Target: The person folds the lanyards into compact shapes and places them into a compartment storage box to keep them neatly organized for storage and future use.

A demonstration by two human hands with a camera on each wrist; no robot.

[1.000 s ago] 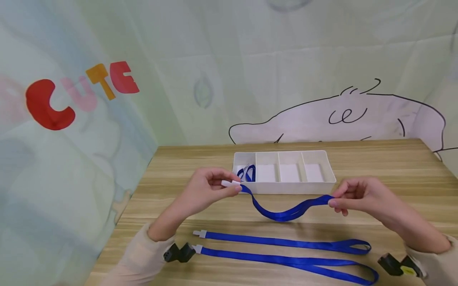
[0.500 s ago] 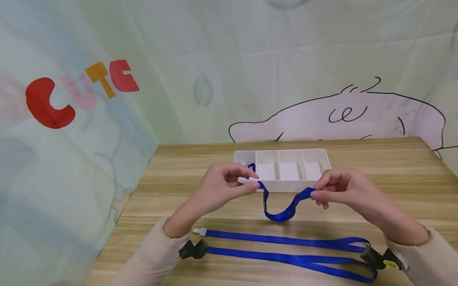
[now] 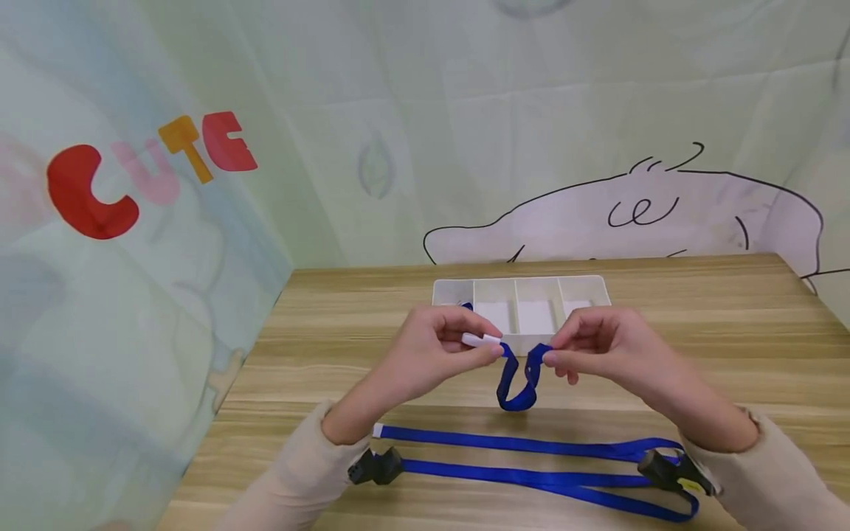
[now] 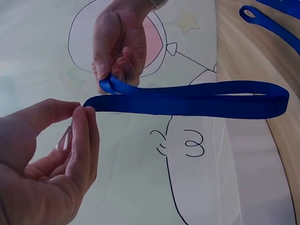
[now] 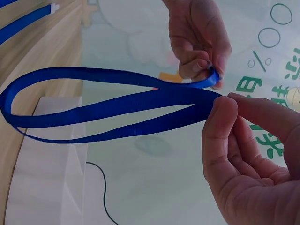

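A blue lanyard (image 3: 516, 402) hangs in a short U between both hands, above the table and in front of the white tray. My left hand (image 3: 451, 343) pinches its end by the white clip (image 3: 473, 340), thumb against forefinger. At the other end, my right hand (image 3: 594, 346) pinches the folded strap between thumb and fingertips. The right wrist view shows the strap's doubled loop (image 5: 70, 117) drooping from the two pinches. Two more blue lanyards lie stretched out side by side nearer me, the upper lanyard (image 3: 491, 441) and the lower lanyard (image 3: 478, 474), partly covered by the wrist cameras.
Behind the hands stands a white tray (image 3: 521, 344) with several compartments; a blue strap (image 3: 468, 305) shows in its leftmost one. The wooden table (image 3: 358, 295) ends at a printed cloth backdrop (image 3: 345, 184) at the back and left.
Both hands have come toward each other, left hand moving right and right hand moving left. The strap between them has gone from a wide sag to a narrow U.
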